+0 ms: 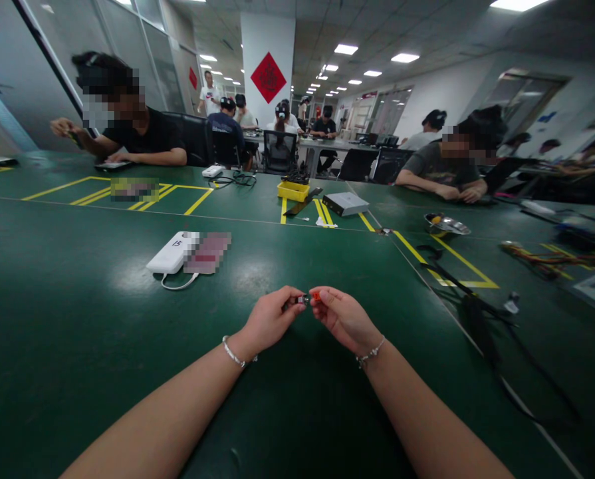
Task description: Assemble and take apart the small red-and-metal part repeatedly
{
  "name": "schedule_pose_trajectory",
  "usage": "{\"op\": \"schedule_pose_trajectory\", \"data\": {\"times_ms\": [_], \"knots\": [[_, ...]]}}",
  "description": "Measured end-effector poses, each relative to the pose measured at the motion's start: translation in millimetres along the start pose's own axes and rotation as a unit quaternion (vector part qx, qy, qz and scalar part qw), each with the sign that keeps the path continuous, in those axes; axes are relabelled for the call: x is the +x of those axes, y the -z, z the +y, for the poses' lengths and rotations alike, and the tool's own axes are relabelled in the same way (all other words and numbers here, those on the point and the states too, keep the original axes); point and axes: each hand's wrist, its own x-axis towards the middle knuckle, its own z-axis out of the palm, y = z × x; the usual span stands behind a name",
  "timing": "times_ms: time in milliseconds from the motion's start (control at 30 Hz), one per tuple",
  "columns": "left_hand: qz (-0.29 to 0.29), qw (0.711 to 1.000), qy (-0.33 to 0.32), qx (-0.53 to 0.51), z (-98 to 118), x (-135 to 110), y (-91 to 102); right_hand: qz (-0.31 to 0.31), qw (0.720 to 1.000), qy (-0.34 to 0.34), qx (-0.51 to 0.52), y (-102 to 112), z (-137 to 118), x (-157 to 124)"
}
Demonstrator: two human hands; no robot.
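Observation:
Over the green table (287, 419), my left hand (271, 319) pinches a small dark and silver piece (302, 300) between thumb and fingertips. Facing it, my right hand (346, 320) holds a small orange-red piece (316, 296), with the thumb pressed over it. The two pieces are close together, end to end; whether they touch I cannot tell. Both are too small to name their kind. Partly, my fingers cover each of them.
Ahead on the left lie a white power bank (170, 256) and a cable (180, 287). Farther back are a yellow tray (293, 191) and a grey metal box (346, 203). To the right are a metal dish (449, 225), a black strap (476, 326) and wires (536, 258). Other people sit across the table.

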Motion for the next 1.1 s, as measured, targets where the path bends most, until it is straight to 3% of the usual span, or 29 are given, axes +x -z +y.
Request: {"op": "schedule_pose_trajectory", "data": {"times_ms": [267, 500, 700, 900, 1100], "knots": [[0.018, 0.999, -0.005, 0.028, -2.7, 0.1, -0.6, 0.006, 1.0, 0.012, -0.01, -2.1, 0.6, -1.0], [0.019, 0.999, -0.007, 0.035, -2.2, 0.2, -0.4, 0.035, 0.996, 0.022, -0.079, -7.1, 0.8, -1.4], [0.021, 0.999, -0.006, 0.029, -2.1, -0.4, -0.8, 0.044, 0.997, 0.024, -0.052, -7.1, -0.3, -1.1], [0.014, 0.999, -0.006, 0.036, -3.5, -0.6, -0.5, -0.018, 0.996, -0.085, 0.023, 0.9, -5.5, -3.2], [0.022, 0.998, 0.01, 0.05, -5.2, 0.2, -1.6, 0.021, 0.979, -0.174, 0.106, 2.1, -6.1, -1.9]]}}
